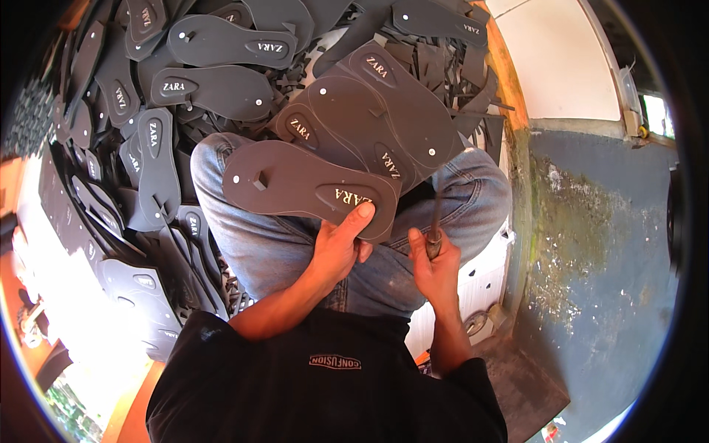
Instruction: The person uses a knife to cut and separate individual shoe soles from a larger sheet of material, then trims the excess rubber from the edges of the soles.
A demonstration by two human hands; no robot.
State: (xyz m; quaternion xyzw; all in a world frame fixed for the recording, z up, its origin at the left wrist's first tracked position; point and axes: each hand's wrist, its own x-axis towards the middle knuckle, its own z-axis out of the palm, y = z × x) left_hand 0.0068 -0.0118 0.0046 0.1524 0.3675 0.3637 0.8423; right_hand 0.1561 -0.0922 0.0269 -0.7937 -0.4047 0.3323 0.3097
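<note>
Dark-grey foot-shaped sole, slim tool, perhaps wood-handled, gripped over faded denim.

Left hand is gripping a dark grey sole at its heel end, thumb on top. Right hand is holding a slim tool, shaft pointing forward. Sole-outlined sheet is resting over jeans-clad legs; loose soles and offcuts are lying beyond.

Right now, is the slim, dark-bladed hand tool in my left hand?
No, your right hand grips that slim tool, while your left hand holds a dark grey, flat, foot-shaped sole.
</note>
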